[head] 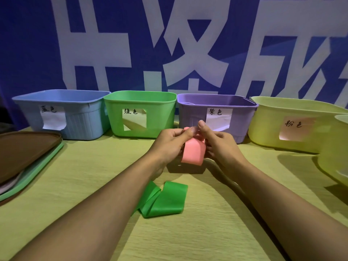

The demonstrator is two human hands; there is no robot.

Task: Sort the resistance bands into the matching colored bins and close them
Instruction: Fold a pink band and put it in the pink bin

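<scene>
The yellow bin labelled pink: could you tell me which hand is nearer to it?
Right. The right hand is nearer the yellow bin; the left hand is farther left.

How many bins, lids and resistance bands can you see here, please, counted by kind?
Bins: 5, namely blue bin, green bin, purple bin, yellow bin, another yellow bin at right
Lids: 2, brown lid, green lid
Bands: 2, pink band, green band
Total: 9

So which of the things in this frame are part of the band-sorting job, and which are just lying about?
Part of the job:
pink band, pinched by left hand and right hand
green band on the table
blue bin
green bin
purple bin
yellow bin labelled pink
stacked lids

Just there:
blue banner
table
</scene>
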